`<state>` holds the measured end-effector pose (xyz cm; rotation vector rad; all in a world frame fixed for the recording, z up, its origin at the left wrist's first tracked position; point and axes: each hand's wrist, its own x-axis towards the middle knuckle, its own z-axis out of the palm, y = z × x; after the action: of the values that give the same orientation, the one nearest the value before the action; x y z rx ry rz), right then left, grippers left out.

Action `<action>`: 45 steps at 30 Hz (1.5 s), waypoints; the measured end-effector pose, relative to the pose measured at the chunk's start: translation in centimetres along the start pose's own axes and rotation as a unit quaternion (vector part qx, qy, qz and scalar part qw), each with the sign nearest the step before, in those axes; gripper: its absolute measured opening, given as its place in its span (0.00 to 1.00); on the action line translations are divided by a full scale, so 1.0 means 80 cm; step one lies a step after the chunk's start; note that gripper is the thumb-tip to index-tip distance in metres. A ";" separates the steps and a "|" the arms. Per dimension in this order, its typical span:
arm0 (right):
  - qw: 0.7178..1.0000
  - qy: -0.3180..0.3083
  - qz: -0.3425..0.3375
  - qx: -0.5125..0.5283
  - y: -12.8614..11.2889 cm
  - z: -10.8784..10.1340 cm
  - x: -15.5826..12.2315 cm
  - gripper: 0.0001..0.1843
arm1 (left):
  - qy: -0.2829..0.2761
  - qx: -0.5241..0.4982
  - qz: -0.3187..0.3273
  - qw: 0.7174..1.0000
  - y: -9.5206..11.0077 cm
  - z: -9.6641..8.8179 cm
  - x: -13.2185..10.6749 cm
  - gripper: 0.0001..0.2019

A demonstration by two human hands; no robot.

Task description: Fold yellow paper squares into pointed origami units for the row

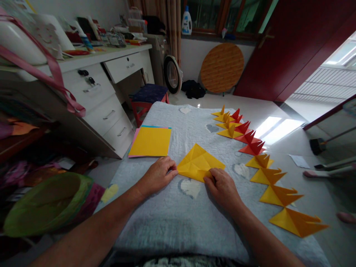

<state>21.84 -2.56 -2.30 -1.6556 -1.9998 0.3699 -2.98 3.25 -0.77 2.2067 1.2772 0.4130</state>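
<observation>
A creased sheet of yellow origami paper (198, 160) lies on the cloth-covered table in front of me, one corner pointing away. My left hand (162, 171) pinches its left corner between thumb and fingers. At the near right edge, my right hand (221, 183) has its fingers curled on the paper. Left of it rests a stack of square coloured paper (151, 141), yellow on top with pink and blue edges showing. Along the right side stand folded yellow figures (296, 220) and red figures (252, 147) with pointed tips, in rows.
A pale blue cloth with heart patterns (167, 222) covers the table. Beyond its far edge is a red stool (148, 97). To the left are a white desk with drawers (102, 100) and a green-lined bin (47, 204). A washing machine door (172, 74) hangs open behind.
</observation>
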 end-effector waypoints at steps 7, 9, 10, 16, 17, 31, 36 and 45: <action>1.000 -0.014 0.016 -0.014 -0.001 0.000 0.002 0.12 | 0.021 0.031 -0.023 0.999 0.006 0.006 0.002 0.06; 1.000 -0.013 0.018 -0.019 -0.001 0.001 0.002 0.12 | 0.026 0.037 -0.027 0.999 0.008 0.007 0.002 0.06; 1.000 -0.012 0.018 -0.022 -0.001 0.001 0.002 0.12 | 0.029 0.039 -0.029 0.998 0.009 0.007 0.002 0.05; 0.999 -0.004 0.021 -0.032 -0.002 0.002 0.002 0.12 | 0.036 0.054 -0.038 0.997 0.012 0.010 0.002 0.05; 0.999 -0.004 0.021 -0.033 -0.002 0.002 0.002 0.12 | 0.036 0.057 -0.039 0.997 0.012 0.010 0.002 0.05; 0.996 -0.003 0.052 -0.075 -0.004 0.003 0.000 0.13 | 0.033 0.062 -0.040 0.997 0.011 0.012 0.003 0.06; 0.992 0.000 0.079 -0.097 -0.005 0.003 0.000 0.13 | 0.025 0.076 -0.051 0.995 0.015 0.012 0.003 0.07; 0.983 -0.038 0.151 -0.092 -0.013 -0.007 0.003 0.10 | 0.022 0.105 -0.063 0.992 0.020 0.014 0.003 0.07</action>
<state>21.25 -2.59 -1.26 -2.1001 -1.8834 0.3690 -1.20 2.49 -0.68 2.2826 1.5365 0.2911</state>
